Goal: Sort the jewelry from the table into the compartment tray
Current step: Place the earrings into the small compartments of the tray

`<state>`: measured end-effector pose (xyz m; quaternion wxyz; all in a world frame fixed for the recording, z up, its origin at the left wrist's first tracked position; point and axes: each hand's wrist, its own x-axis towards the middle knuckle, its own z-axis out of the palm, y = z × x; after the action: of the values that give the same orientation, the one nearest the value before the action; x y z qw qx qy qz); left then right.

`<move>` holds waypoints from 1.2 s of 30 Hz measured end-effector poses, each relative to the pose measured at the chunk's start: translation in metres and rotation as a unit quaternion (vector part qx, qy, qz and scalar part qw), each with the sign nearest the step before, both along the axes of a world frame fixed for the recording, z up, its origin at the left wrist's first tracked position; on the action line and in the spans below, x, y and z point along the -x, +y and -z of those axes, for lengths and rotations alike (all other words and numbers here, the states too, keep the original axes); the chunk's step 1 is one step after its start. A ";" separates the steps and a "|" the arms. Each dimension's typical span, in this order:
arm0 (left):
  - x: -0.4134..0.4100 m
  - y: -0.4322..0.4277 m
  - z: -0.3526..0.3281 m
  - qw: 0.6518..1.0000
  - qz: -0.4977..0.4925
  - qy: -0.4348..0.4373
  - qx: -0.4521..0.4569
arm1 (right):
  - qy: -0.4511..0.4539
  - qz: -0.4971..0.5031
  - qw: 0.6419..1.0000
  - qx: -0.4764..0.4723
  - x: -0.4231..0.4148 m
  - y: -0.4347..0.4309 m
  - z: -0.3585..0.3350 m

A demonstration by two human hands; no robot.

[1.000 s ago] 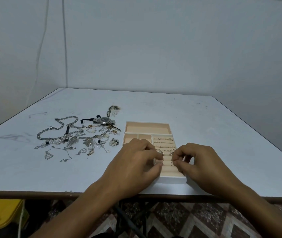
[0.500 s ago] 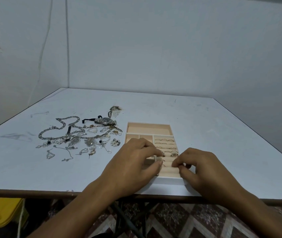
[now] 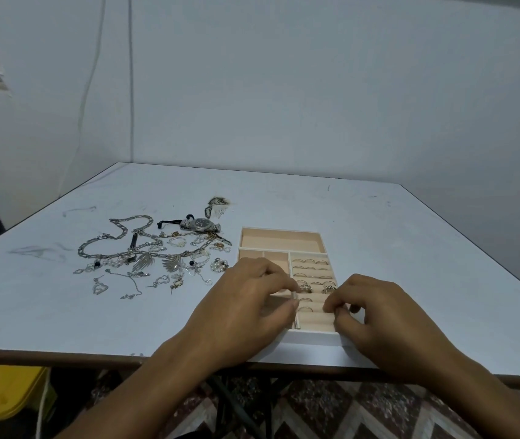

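- The pile (image 3: pixel 157 258) of chains, pendants, earrings and a watch (image 3: pixel 201 223) lies on the table (image 3: pixel 410 248) left of the tray, untouched since a second ago, so most of the sorting is probably still to do.
- The left hand (image 3: pixel 246 308) has stayed on the tray's left side, fingers bent and tips at the divider. I cannot tell whether it grips anything.
- The tray (image 3: pixel 281 230) holds rings (image 3: pixel 311 267) in its far slot rows. The large far compartment is bare.
- The right hand (image 3: pixel 388 318) has eased slightly towards the near rows. Its thumb and forefinger meet in a pinch at a slot, likely seating a ring, but no ring shows between them. The seated rings lie just beyond and left of its fingertips.
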<state>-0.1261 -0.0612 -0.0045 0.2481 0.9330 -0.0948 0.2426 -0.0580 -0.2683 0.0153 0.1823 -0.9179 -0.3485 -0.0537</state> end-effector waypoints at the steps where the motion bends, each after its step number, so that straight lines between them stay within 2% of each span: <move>1: 0.000 0.002 0.000 1.000 -0.001 -0.002 0.000 | -0.004 0.000 1.000 0.001 0.000 0.003 -0.003; 7: 0.002 0.021 0.003 1.000 -0.020 -0.005 -0.002 | -0.006 -0.030 0.999 -0.032 0.002 0.034 -0.024; 16: -0.004 0.107 -0.006 0.995 -0.098 0.009 -0.024 | 0.021 -0.091 0.996 -0.006 -0.018 0.129 -0.038; 22: -0.020 0.173 -0.010 0.978 -0.187 0.081 -0.035 | 0.036 -0.102 0.993 0.049 -0.034 0.188 -0.026; 29: -0.039 0.196 -0.019 0.969 -0.179 0.142 -0.090 | 0.020 -0.055 0.989 0.134 -0.043 0.223 -0.016; 36: -0.050 0.198 -0.014 0.973 -0.143 0.148 -0.106 | 0.015 -0.046 0.988 0.145 -0.045 0.230 -0.014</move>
<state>-0.0758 0.1365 0.0091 0.1216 0.9835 0.0524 0.1229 -0.0125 -0.0384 0.0289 0.0545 -0.9184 -0.3915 0.0196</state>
